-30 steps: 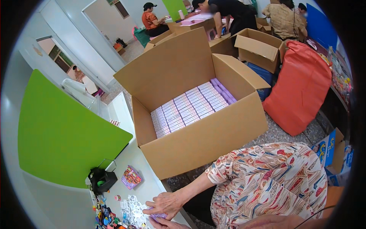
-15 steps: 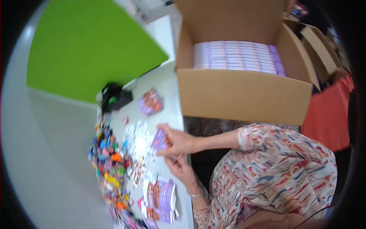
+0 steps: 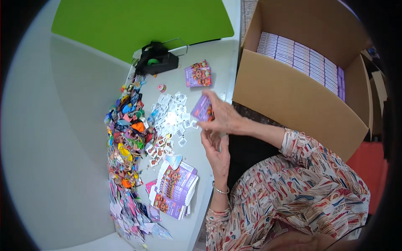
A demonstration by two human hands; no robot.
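"Pale wall at nine o'clock on my feed. What lies beside it?"

"Left to right, I have a heap of colourful trinkets against it, perhaps pushed back to keep the near side free. White labels sprawl at ten, loose, I'd guess, for easy picking; printed purple packs overlap at seven, probably flat to save room. One purple box sits at twelve."

"And the hands?"

"At the dial's centre, just beside the labels, is the held box. I see the left hand at five, fingers curled; whether its grip has anything, I can't tell. The right hand, near three, has its grip closed round the held box, thumb and fingers on opposite edges, likely to leave the printed face uncovered."

"Surface and room?"

"Green panel at eleven, behind a black tape dispenser; then the pale tabletop, and past its edge an open carton at two, its small boxes in tight rows, presumably against shifting. Red material shows near four."
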